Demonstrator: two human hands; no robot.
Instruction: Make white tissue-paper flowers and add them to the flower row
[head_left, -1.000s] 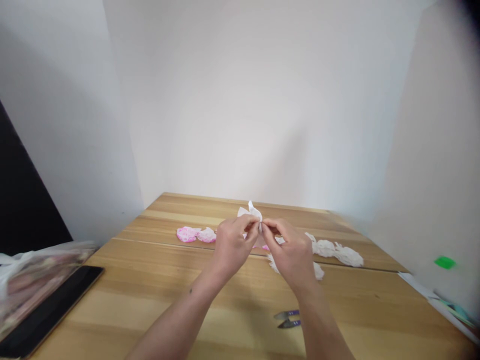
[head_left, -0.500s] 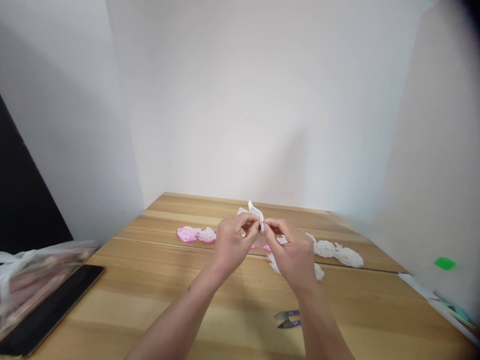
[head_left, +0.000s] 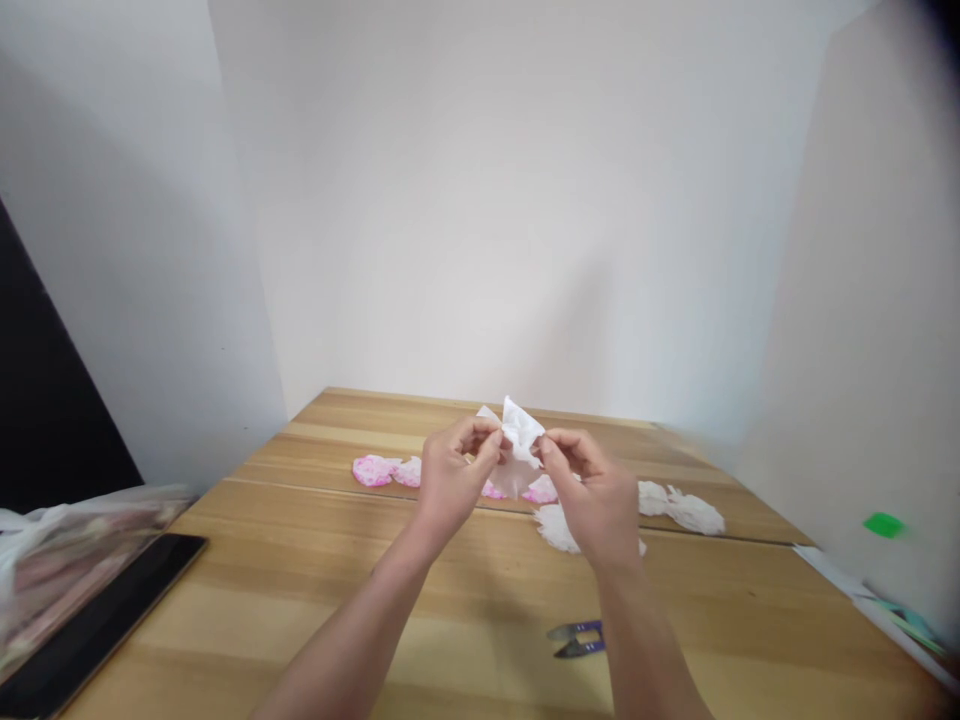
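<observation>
Left hand point(head_left: 454, 475) and right hand point(head_left: 600, 495), in the head view, each pinch the thin white tissue point(head_left: 523, 430) at opposite sides, raised over the desk point(head_left: 360, 570). Pulling those grips apart too hard could tear it; a slack pinch could drop it among the pink-tinged puffs point(head_left: 541, 489) nearby.

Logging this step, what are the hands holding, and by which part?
A white tissue-like piece, pinched at its left side by the left hand, right side by the right hand.

Phone point(head_left: 105, 622) on table point(head_left: 315, 590) at left, plastic bag point(head_left: 71, 555) beside it, perhaps touching; snips point(head_left: 574, 650) right, before tissue bunches point(head_left: 556, 528).
</observation>
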